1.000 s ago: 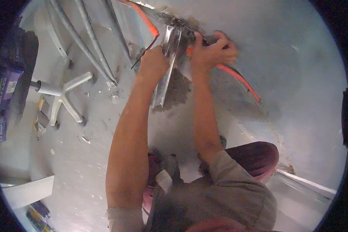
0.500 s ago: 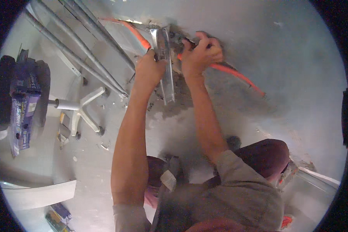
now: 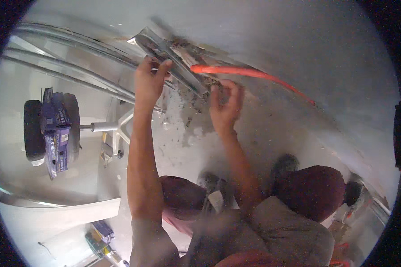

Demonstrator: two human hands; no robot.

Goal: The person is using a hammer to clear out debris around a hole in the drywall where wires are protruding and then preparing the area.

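My left hand (image 3: 151, 75) grips the near edge of a shiny metal channel (image 3: 173, 62), which lies tilted diagonally, its upper end toward the left. Just beyond the channel's lower end, my right hand (image 3: 225, 104) has bent fingers spread apart with nothing visible between them. A bright orange conduit (image 3: 249, 72) runs from beside the channel to the right along the grey wall (image 3: 321, 40). Around the channel's lower part is a rough, dirty patch (image 3: 189, 111) of debris and broken surface.
Long grey pipes (image 3: 75, 53) lie at upper left. A wheeled chair (image 3: 124, 129) rests on its side at left, with purple packages (image 3: 55, 151) at its seat. A curved white strip (image 3: 58, 213) and more packages (image 3: 103, 231) lie at lower left. My bent knees are below.
The metal channel has swung from nearly upright in the picture to a diagonal, its top leftward. My left hand moved left, and my right hand came down, off the dark spot by the orange conduit.
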